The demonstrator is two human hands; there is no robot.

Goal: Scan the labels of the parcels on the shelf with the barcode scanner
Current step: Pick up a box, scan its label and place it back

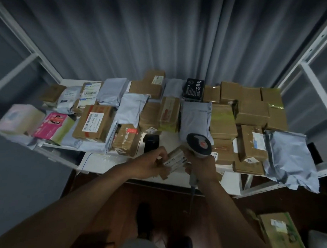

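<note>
Left hand (156, 161): fingers curled round a small box (174, 160), white label facing up, held just above the front edge of the shelf (102, 163). Right hand (202, 166): closed tight round the handle of the grey scanner (199, 145), head just above the small box. Behind the small box, spread across the shelf: more parcels (96, 122).

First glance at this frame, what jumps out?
The barcode scanner with its red button, gripped in the right hand at centre, right beside a small labelled parcel held by the left hand. Behind them, the white shelf is crowded with brown boxes and grey mailer bags; a pink box stands out at far left.
</note>
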